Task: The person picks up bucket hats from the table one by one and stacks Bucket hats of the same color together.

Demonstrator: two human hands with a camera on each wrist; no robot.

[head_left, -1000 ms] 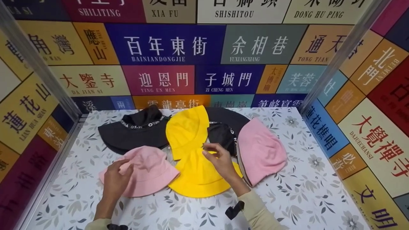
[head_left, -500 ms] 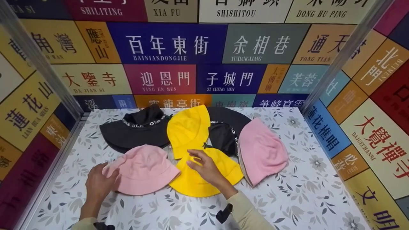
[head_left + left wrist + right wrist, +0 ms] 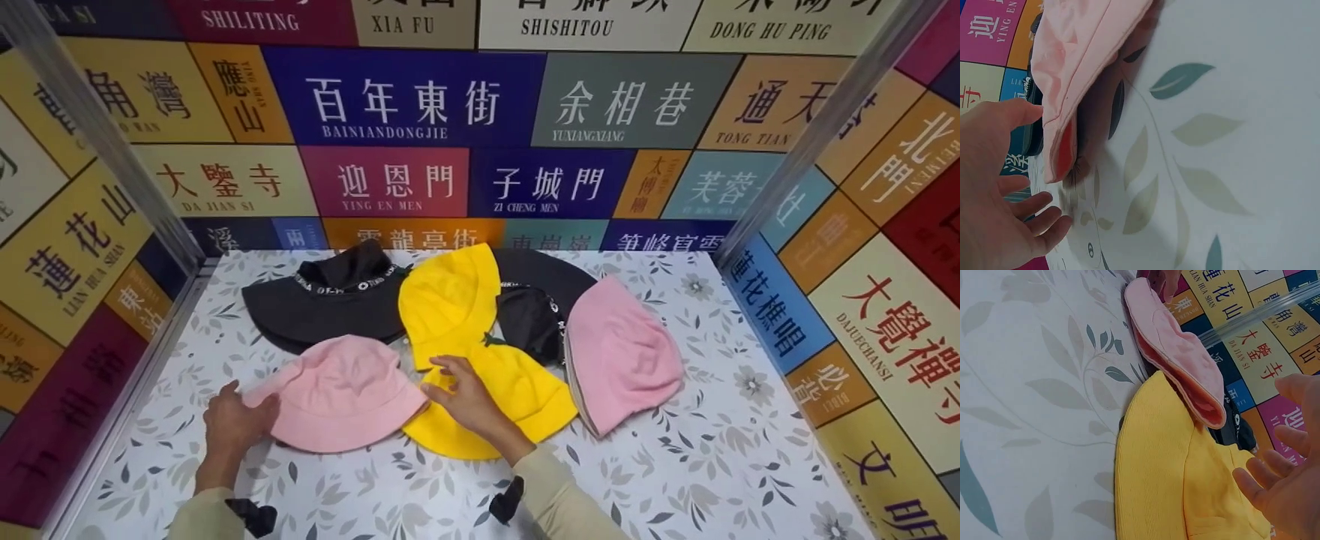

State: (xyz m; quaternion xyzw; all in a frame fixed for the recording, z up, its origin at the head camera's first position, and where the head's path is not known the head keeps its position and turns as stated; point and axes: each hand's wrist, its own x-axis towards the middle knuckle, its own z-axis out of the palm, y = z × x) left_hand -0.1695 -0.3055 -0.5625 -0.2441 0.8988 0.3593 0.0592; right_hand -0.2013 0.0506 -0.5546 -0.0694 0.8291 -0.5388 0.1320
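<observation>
A pink bucket hat (image 3: 341, 397) sits at the front left, crown up. At its left brim is my left hand (image 3: 234, 421); in the left wrist view the thumb (image 3: 1024, 112) is right at the brim's edge, while the other fingers spread apart below it. My right hand (image 3: 471, 399), fingers loosely spread and holding nothing, hovers over the left part of the front yellow bucket hat (image 3: 536, 386), near the pink hat's right brim tip. In the right wrist view the pink brim overlaps the yellow hat (image 3: 1154, 455).
Behind lie a second yellow hat (image 3: 448, 296), a black hat (image 3: 322, 309) on the left and another black hat (image 3: 534, 324) on the right. A second pink hat (image 3: 628, 360) leans on its side at right. Sign-patterned walls (image 3: 405, 94) enclose the leaf-print table (image 3: 720, 457).
My left hand has moved left, from over the pink hat to its left brim. My right hand has come left and down from the front yellow hat's top. The hats stay in place.
</observation>
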